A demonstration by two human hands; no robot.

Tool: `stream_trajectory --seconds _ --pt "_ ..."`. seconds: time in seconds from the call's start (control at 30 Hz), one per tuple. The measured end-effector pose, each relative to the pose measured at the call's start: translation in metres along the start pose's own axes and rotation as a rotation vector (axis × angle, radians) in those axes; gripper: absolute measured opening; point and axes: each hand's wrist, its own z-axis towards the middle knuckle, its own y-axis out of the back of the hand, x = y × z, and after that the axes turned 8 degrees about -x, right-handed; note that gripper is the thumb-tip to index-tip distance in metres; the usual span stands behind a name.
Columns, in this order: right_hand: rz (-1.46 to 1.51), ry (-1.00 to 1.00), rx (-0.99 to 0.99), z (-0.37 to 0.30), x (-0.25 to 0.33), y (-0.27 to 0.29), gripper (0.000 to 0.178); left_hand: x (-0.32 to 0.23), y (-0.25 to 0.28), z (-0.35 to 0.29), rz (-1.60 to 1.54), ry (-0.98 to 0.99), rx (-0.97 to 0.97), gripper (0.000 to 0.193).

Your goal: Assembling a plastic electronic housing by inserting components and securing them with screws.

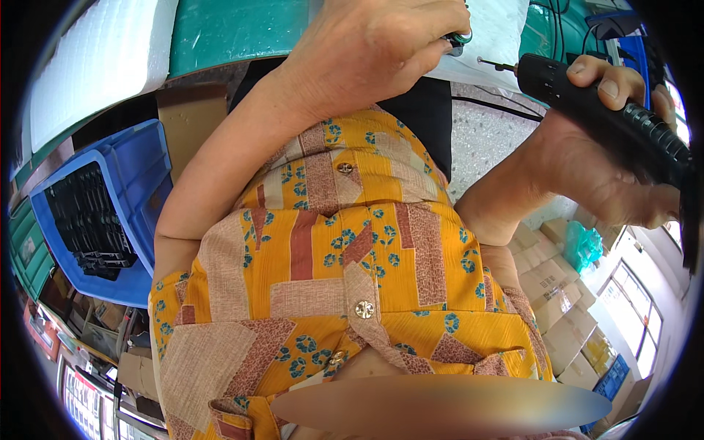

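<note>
My right hand (587,147) is wrapped round a black electric screwdriver (539,77), held tilted at the right. Its thin bit (499,66) points left, and something small and shiny shows at the tip; I cannot tell whether it is a screw. At the top centre my left hand (374,48) is closed, knuckles up, over the table edge. A small dark part with a green edge (460,40) shows at its fingertips, mostly hidden by the hand. The bit and this part are apart.
A green table top (235,33) carries white foam sheeting (103,59) at the left and a white sheet (495,33) near my left hand. Below left, a blue crate (110,282) holds several black plastic parts (88,220). Cardboard boxes (546,271) stand at the lower right; cables (561,29) lie top right.
</note>
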Motion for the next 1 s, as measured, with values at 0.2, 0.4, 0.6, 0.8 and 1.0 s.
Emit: stream_trajectory --seconds 0.2,0.4,0.6,0.8,1.0 --pt "0.172 0.023 0.015 -0.002 -0.003 0.002 0.088 -0.001 0.002 0.0 -0.011 0.008 0.016 0.019" --pt "-0.005 0.031 0.08 -0.004 0.008 0.005 0.092 0.0 0.002 0.0 -0.002 0.005 0.011 0.018" --pt "0.151 0.005 0.108 -0.008 0.003 0.003 0.08 -0.001 0.002 0.001 -0.007 0.002 0.027 0.018" --pt "0.124 0.052 0.116 -0.007 -0.002 0.011 0.079 0.0 0.001 0.0 -0.005 -0.012 0.011 0.016" --pt "0.131 0.054 0.081 -0.008 -0.001 0.012 0.078 0.0 0.001 0.0 -0.004 -0.022 0.006 0.016"
